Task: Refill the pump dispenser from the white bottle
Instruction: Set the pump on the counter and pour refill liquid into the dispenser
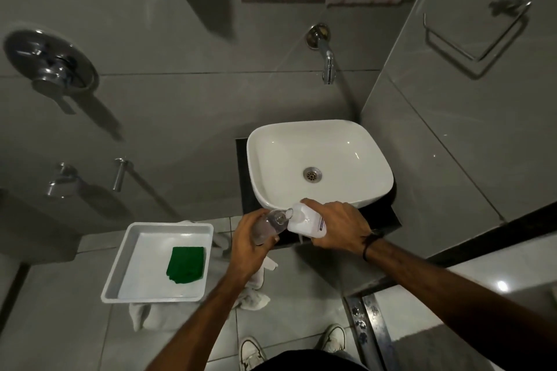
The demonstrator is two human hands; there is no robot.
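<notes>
White plastic bottle (pixel 307 221) lay tipped on its side in the right hand (pixel 337 227), fingers clamped over its body, its mouth meeting the neck of the clear pump dispenser bottle (pixel 268 226). The left hand (pixel 250 242) was wrapped around the clear dispenser, tilted toward the white one, both held just in front of the white ceramic basin (pixel 319 159). The dispenser looked nearly empty; no pump head was visible on it. Both bottles seemed light, smooth, likely slippery if soap ran, so a grip around the mid-body appeared soundest. Nearby, a white rectangular tray (pixel 156 262) held only a folded green cloth (pixel 186 264).
</notes>
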